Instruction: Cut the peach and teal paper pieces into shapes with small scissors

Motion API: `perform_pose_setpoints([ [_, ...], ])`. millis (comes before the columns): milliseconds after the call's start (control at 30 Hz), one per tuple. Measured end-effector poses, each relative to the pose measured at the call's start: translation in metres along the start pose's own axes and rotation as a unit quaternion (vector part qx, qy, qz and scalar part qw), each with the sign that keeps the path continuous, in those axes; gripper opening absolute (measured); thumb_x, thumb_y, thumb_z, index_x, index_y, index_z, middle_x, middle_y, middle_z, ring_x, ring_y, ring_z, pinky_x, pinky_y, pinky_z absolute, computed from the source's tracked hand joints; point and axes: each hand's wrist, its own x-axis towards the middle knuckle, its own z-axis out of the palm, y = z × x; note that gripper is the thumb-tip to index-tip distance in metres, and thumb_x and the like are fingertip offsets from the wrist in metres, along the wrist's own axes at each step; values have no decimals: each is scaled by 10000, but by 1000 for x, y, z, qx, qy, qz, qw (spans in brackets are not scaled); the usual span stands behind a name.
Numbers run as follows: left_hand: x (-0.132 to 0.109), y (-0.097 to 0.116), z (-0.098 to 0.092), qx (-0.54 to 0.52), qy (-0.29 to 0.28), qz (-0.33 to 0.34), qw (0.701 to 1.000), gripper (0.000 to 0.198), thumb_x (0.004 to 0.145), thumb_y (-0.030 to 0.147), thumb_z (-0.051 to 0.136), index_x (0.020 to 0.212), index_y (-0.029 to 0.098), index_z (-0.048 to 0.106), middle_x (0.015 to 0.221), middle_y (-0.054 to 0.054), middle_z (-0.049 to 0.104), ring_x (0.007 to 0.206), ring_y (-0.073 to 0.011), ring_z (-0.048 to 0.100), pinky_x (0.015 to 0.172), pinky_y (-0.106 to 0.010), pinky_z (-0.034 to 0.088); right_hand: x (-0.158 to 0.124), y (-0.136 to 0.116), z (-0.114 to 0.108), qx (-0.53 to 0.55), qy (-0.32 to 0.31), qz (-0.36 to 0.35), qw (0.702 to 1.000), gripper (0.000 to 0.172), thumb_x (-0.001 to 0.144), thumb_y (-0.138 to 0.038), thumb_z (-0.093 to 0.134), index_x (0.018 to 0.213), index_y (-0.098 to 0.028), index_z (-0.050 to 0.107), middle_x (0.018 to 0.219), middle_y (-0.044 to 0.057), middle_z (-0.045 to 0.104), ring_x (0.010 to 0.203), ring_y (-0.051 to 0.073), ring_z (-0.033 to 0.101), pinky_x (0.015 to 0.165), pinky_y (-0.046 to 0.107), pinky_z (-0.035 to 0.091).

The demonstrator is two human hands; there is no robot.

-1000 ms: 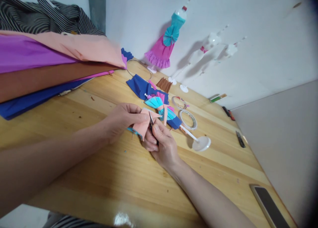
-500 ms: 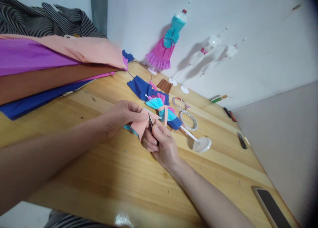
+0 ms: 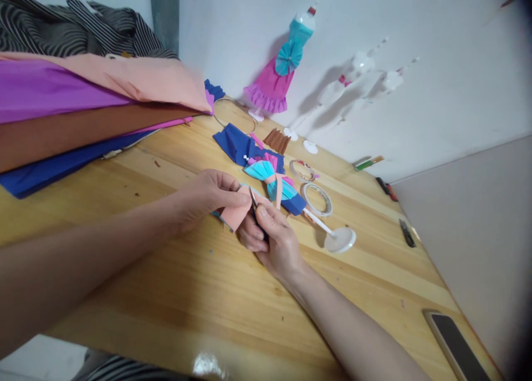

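Observation:
My left hand [image 3: 214, 197] pinches a folded piece of peach crepe paper [image 3: 234, 210] between thumb and fingers. A bit of turquoise shows at its lower left edge. My right hand [image 3: 269, 231] is closed round small dark scissors [image 3: 254, 202], whose blades lie against the paper close to my left thumb. Most of the handles are hidden in my fingers. Just beyond both hands lies a doll figure on a white stand [image 3: 341, 240], dressed in blue paper with a turquoise bow [image 3: 264, 173] tied by a peach strip [image 3: 279, 190].
Tape rolls [image 3: 317, 199] lie right of the figure. Pleated brown paper [image 3: 277, 141] is behind it. A doll in a pink skirt [image 3: 272, 87] stands by the wall. Large coloured paper sheets [image 3: 83, 126] fill the left. A phone [image 3: 457, 342] and a cutter knife [image 3: 407, 233] are at right.
The peach paper has tilted and shifted slightly in my fingers, and the scissors have moved a little against it. The whole view has shifted slightly.

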Motion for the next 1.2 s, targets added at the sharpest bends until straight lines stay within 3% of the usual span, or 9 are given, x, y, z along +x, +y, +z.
perform_pose_setpoints([
  [67,1,-1,-1,-22,-22,-13,999,234,761,258,685,618,115,569,562,-10,593,519,-93,497,544,-223,394,0,0,0,4,-1,0,1000,268,822,-416,671,846,-184,538,488,-114,299,364,45,145,401,234,75],
  [367,3,0,-4,54,26,4,998,227,735,301,695,626,131,591,553,20,545,508,-73,435,503,-211,292,0,-1,1,2,-5,6,1000,296,811,-427,680,798,-191,502,488,-116,283,364,38,135,395,229,75],
  [667,5,4,-6,89,19,3,996,212,704,315,691,673,112,639,594,-4,584,555,-97,475,537,-216,326,0,0,-1,5,-2,17,1000,308,797,-429,696,756,-194,501,478,-114,290,363,44,141,394,229,71],
  [833,1,9,-6,103,24,5,994,204,717,292,668,653,102,634,562,12,529,540,-79,414,529,-210,289,0,1,-3,-5,-3,13,1000,351,805,-444,689,681,-196,474,475,-105,298,367,50,166,394,230,92],
  [1200,0,10,-6,92,22,-3,996,182,703,264,663,634,97,644,538,14,519,511,-70,413,507,-186,269,-1,1,-4,-15,-3,4,1000,326,832,-440,664,724,-202,469,492,-110,289,376,48,163,395,215,99],
])
